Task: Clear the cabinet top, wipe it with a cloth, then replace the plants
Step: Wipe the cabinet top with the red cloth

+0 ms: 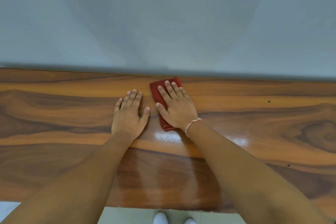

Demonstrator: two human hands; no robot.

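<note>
A glossy wooden cabinet top point(54, 107) runs across the whole view. A folded red cloth point(156, 92) lies on it near the back edge. My right hand point(175, 107) lies flat on the cloth, fingers spread, pressing it against the wood. My left hand point(129, 112) rests flat on the bare wood just to the left of the cloth, holding nothing. No plants are in view.
A plain grey wall point(163, 20) rises directly behind the cabinet. The cabinet's front face point(163, 183) drops to a pale floor point(127, 216), where two white shoe tips point(161, 218) show at the bottom edge.
</note>
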